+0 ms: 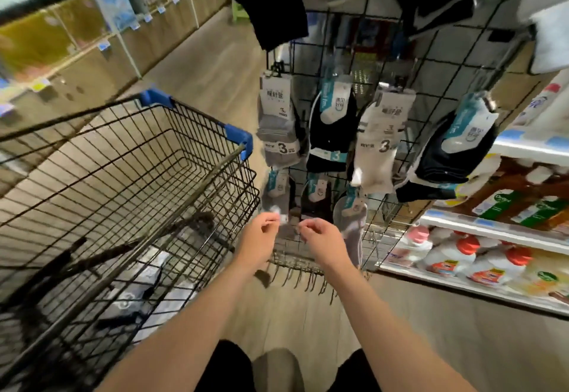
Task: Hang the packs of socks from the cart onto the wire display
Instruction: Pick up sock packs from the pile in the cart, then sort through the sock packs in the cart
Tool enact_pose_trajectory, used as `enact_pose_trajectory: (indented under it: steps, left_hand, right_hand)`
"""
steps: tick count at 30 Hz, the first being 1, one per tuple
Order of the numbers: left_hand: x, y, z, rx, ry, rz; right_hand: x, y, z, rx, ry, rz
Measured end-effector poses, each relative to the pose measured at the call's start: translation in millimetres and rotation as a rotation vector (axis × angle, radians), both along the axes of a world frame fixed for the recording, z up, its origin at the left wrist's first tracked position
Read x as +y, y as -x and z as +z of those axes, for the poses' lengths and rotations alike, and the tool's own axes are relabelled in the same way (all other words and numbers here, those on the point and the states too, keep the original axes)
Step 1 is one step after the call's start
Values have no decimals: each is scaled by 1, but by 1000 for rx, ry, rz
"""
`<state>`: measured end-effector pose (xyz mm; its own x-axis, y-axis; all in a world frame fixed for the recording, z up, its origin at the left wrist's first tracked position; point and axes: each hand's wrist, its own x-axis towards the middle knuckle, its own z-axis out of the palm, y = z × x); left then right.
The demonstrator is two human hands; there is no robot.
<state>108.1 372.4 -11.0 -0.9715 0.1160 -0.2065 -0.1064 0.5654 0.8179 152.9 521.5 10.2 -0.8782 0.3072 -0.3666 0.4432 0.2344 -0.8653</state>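
Where socks point(278, 123) hang, curled hands point(261, 231) point(321, 236) reach

Black wire cart point(123, 157) with blue corners holds dark sock packs point(135, 302) at its bottom; grey, black and white packs point(278, 123) hang in rows on the wire display point(431, 52)

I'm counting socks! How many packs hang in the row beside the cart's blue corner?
4 in front: a grey pack far left, a black teal-labelled pack, a white striped pack, then a navy teal-labelled pack far right. Others may hide behind them.
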Motion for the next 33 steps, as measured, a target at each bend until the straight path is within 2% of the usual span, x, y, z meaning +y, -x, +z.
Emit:
enact_pose_trajectory:
  steps: [3,8,11,14,17,20,27,29,31,33]
  left_hand:
    - [-50,-29,58,-76,74,44]
    - [-130,-48,139,-55,110,130]
    - [-176,-48,164,-86,70,256]
    - [-230,-45,164,-216,74,457]
    - [-283,-36,134,-332,53,541]
    - [-318,-29,103,-422,-8,586]
    - [-371,-5,10,-559,-112,657]
    - [-384,1,-19,-581,-124,684]
    - [-394,7,-45,-617,-117,698]
    - [-400,12,-71,-634,-124,718]
  right_hand:
    - [-34,-11,53,-19,-44,70]
    - [-103,-1,144,-15,-99,281]
    - [-151,19,179,-7,-78,399]
    - [-210,48,187,15,-111,528]
    - [-270,75,172,-87,-103,671]
    - [-324,96,139,-300,-95,685]
    - [-394,126,11,-665,15,387]
    - [-406,132,-27,-701,-36,411]
    - [-422,133,-52,-791,17,209]
    - [-432,131,-79,-901,-28,186]
